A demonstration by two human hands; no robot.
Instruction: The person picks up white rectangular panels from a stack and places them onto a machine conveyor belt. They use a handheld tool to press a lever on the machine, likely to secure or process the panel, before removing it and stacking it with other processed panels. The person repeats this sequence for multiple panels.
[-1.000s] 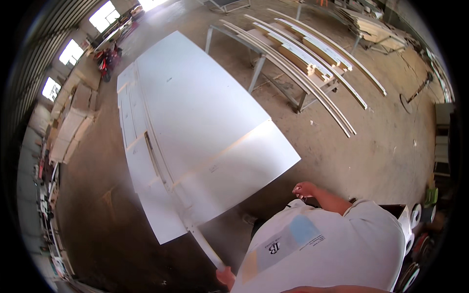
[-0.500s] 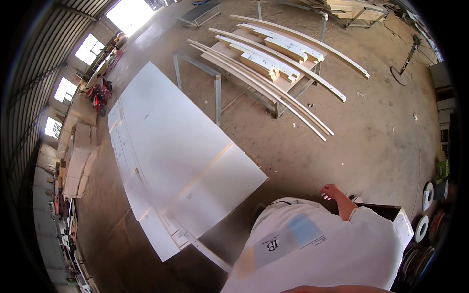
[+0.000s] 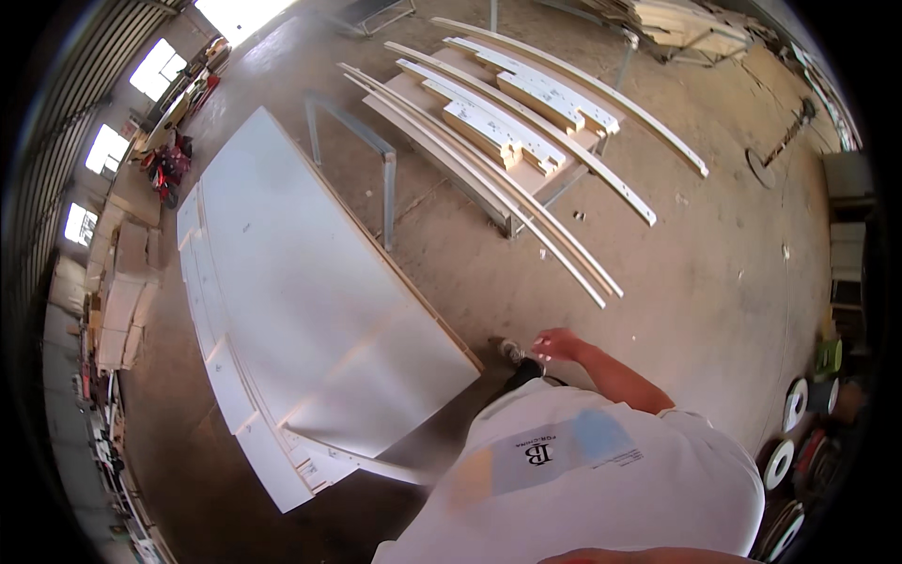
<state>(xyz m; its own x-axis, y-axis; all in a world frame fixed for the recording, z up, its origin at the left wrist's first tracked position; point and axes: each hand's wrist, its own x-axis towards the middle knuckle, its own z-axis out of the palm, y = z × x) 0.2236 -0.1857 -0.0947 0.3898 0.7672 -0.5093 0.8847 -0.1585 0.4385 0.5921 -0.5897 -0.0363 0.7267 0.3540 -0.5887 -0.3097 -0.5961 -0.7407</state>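
My right hand (image 3: 557,344) hangs in front of my white shirt (image 3: 601,479), at the end of a bare forearm. Its fingers are loosely bent and somewhat apart, with nothing visible in them. Beside it, one of my shoes (image 3: 510,350) shows on the floor. My left hand is out of sight. To the left lies a large white panel (image 3: 301,263) with a curved outer edge and narrow wooden strips along it. From its near end a curved white strip (image 3: 376,464) runs toward my shirt, where its end is hidden.
Ahead, a low metal-framed table (image 3: 395,113) bears long curved white strips (image 3: 564,141) and stepped white-and-wood pieces (image 3: 503,132); some strips overhang its near edge. A metal trestle (image 3: 388,197) stands by the panel. Round discs (image 3: 778,464) sit at the right, a red motorbike (image 3: 167,169) far left.
My right hand has swung forward and to the left, and a shoe now shows beside it. The curved strip lies at a flatter angle. The whole view has shifted slightly.
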